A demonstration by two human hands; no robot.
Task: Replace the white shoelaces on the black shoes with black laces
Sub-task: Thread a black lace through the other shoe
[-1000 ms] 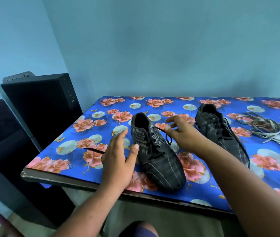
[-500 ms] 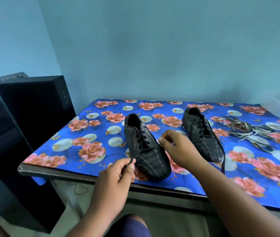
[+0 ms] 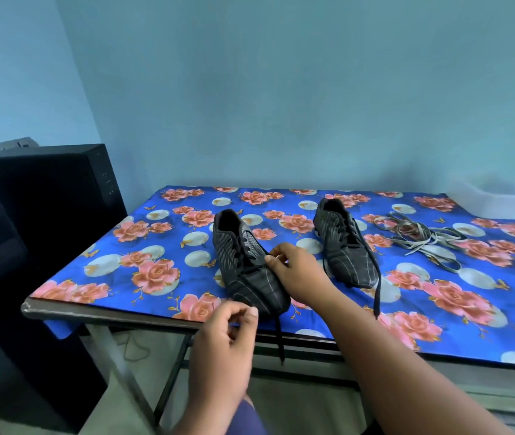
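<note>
Right hand (image 3: 297,271) pinches black lace at near black striped shoe (image 3: 246,265); left hand (image 3: 221,350) pinches lace end (image 3: 278,337) hanging off floral-cloth bench (image 3: 143,312).

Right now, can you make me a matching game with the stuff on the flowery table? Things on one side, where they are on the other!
Things:
1. near shoe
2. far shoe
3. white laces
4. plastic tub

Places:
A. back right corner of the table
B. loose pile, right of both shoes
C. table's front edge, between the hands
D. right of the right hand

Pairs: 1-C, 2-D, 3-B, 4-A
</note>
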